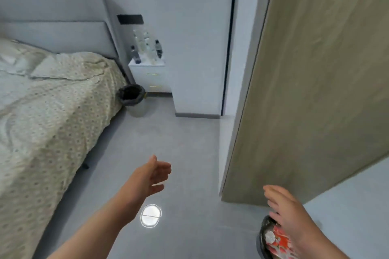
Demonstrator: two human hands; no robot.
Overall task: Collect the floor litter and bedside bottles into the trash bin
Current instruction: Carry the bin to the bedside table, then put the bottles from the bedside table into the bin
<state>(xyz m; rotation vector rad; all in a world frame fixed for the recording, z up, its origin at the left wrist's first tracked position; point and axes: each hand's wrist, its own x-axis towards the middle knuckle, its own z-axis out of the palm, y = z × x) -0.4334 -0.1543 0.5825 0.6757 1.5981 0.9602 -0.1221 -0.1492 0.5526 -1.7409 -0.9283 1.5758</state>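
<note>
Bed (52, 101): I see it filling the left side, patterned cover rumpled.
Bin (131, 99): far, against the bed's corner, dark liner, standing on the floor (189, 143).
Bottles (147, 48): a cluster upright on the nightstand (151, 78), just right of the bin.
Left hand (151, 176): near, above the floor, fingers straight and apart, holding nothing.
Litter (271, 239): red-and-black wrapper on the floor, near right.
Right hand (288, 212): fingers spread over the litter; I cannot tell if they touch it.
Door (305, 90): wood-toned, on the right.
</note>
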